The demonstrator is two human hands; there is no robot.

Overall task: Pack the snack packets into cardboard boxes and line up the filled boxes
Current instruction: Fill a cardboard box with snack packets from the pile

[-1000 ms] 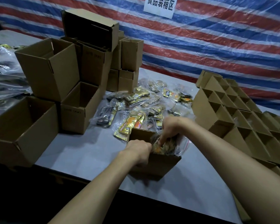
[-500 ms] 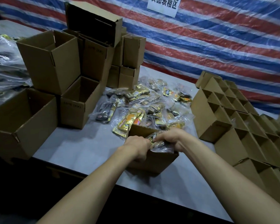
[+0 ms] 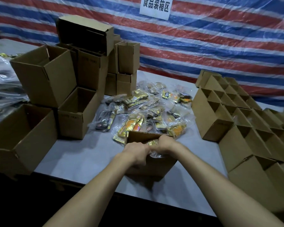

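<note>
The packet (image 3: 153, 143) is gripped by left hand (image 3: 135, 153) and right hand (image 3: 165, 143) at the box (image 3: 156, 167) mouth; if forced, plastic may be torn, or box tipped toward six o'clock.

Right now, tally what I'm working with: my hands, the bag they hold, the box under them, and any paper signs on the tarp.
Hands: 2, left hand and right hand
Held snack bag: 1
Open box under them: 1
White paper sign: 1
Total: 5
</note>
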